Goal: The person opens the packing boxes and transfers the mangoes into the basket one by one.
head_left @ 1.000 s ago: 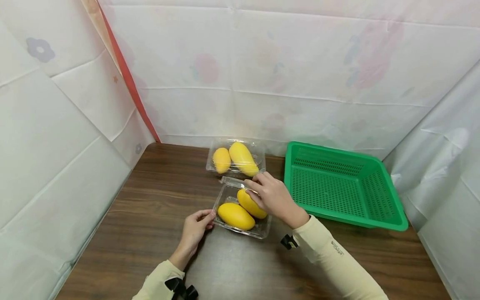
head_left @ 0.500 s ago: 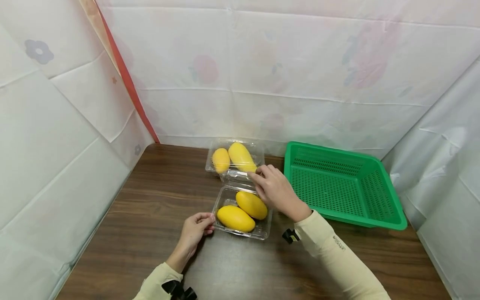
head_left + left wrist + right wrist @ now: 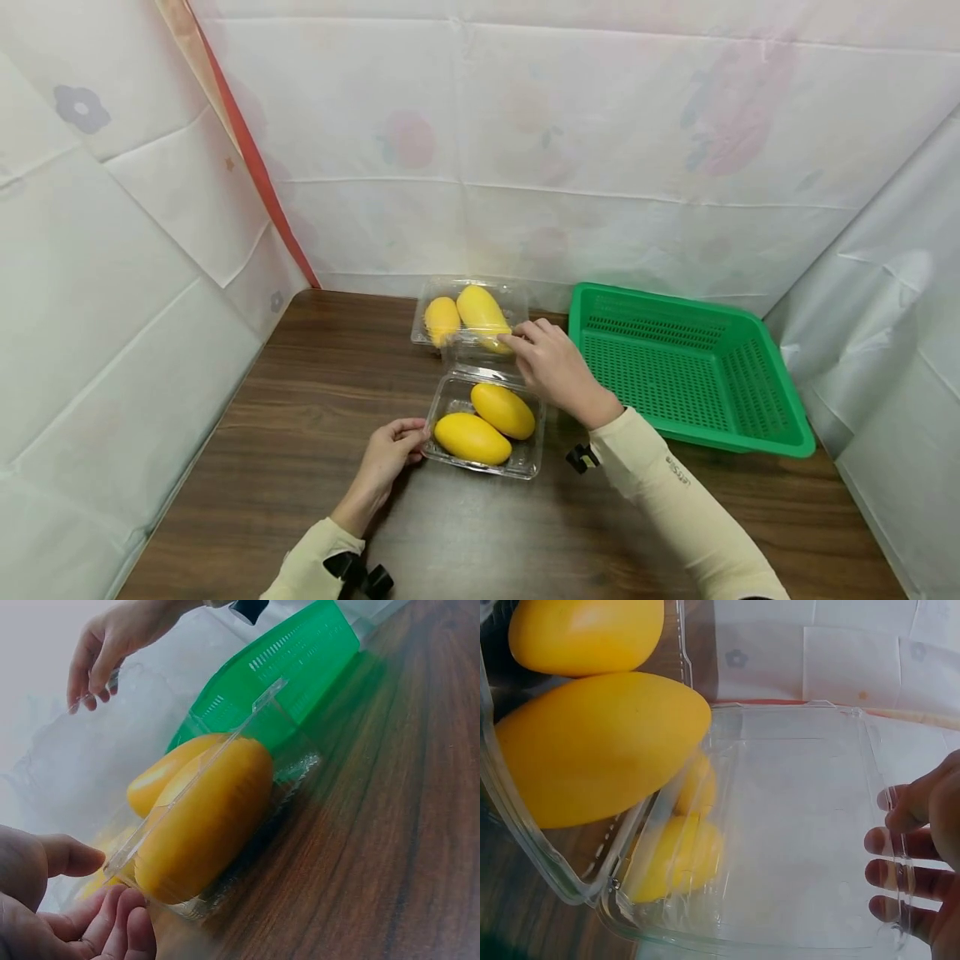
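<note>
A clear plastic clamshell box (image 3: 483, 472) lies on the table with its hinged lid (image 3: 802, 802) swung up. Two yellow mangoes, a front one (image 3: 472, 438) and a back one (image 3: 502, 410), rest inside its base. At the box's left front corner, my left hand (image 3: 392, 454) pinches the rim between thumb and fingers, as the left wrist view also shows. My right hand (image 3: 553, 367) grips the lid's free edge, thumb on one face and fingers on the other. Through the transparent lid, the right wrist view shows more yellow fruit behind.
Behind the box, a second clear clamshell box (image 3: 520, 302) holds two yellow mangoes (image 3: 483, 313). A green perforated basket (image 3: 780, 379) stands to the right on the brown wooden table (image 3: 300, 400). Pale printed cloth (image 3: 600, 167) hangs along the back and sides.
My right hand has moved back and slightly up, swinging the lid away from the mangoes toward the rear box. My left hand stays at the box's left corner.
</note>
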A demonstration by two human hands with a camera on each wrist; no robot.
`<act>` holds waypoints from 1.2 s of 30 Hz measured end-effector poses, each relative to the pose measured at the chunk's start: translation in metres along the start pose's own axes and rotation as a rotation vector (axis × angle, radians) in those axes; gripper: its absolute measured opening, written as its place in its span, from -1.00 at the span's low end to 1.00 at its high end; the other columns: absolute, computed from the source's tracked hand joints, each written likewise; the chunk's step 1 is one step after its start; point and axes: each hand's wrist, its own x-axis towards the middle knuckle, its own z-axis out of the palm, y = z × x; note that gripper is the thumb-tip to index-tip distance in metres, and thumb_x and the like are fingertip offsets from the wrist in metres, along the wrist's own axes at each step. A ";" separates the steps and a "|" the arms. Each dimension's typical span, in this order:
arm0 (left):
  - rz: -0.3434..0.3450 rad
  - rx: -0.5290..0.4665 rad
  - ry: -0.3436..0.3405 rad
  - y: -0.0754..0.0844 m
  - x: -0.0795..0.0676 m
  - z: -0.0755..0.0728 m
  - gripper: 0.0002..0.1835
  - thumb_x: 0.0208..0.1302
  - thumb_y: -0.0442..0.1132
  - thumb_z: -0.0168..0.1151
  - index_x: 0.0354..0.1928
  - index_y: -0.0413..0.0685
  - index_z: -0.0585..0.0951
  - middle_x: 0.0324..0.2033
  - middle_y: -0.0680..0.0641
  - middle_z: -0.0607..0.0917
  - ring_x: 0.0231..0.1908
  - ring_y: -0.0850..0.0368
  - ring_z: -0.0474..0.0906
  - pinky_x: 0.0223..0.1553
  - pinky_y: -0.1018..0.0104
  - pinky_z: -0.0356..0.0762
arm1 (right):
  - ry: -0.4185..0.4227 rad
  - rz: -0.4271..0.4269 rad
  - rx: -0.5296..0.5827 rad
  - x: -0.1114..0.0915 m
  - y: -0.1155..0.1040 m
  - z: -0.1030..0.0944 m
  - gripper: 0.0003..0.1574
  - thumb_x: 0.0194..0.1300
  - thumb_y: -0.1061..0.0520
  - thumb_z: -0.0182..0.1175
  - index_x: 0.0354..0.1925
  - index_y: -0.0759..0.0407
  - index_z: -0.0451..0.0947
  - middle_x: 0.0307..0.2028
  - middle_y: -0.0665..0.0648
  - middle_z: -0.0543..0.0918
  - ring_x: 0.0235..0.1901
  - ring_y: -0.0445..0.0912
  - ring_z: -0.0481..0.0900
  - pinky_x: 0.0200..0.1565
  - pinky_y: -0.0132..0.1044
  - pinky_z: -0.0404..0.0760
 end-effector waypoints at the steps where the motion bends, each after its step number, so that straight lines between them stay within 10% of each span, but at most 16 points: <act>1: 0.000 0.004 0.003 0.000 0.001 0.000 -0.69 0.26 -0.37 0.22 0.00 -0.42 0.58 -0.38 -0.05 0.69 -0.43 0.23 0.54 -0.37 0.43 0.58 | 0.004 0.011 -0.004 0.001 0.001 0.000 -0.65 0.24 0.32 0.20 -0.01 0.13 0.67 -0.19 0.13 0.67 -0.22 0.00 0.56 -0.19 -0.20 0.58; 15: -0.012 -0.066 -0.012 -0.002 0.001 0.001 -0.73 0.30 -0.41 0.19 -0.02 -0.47 0.57 -0.38 -0.08 0.70 -0.48 0.23 0.55 -0.42 0.45 0.61 | 0.055 0.167 -0.071 0.006 0.015 0.004 -0.76 0.25 0.28 0.26 -0.09 0.22 0.69 -0.18 0.22 0.67 -0.16 0.10 0.58 -0.11 -0.06 0.62; 36: -0.042 -0.115 -0.035 -0.004 -0.005 0.003 -0.76 0.29 -0.43 0.14 -0.06 -0.47 0.54 -0.44 -0.05 0.68 -0.51 0.23 0.57 -0.45 0.45 0.60 | -0.220 0.232 0.009 -0.008 0.005 0.009 -0.79 0.28 0.14 0.28 -0.11 0.11 0.69 -0.20 0.11 0.66 -0.27 -0.01 0.54 -0.23 -0.18 0.56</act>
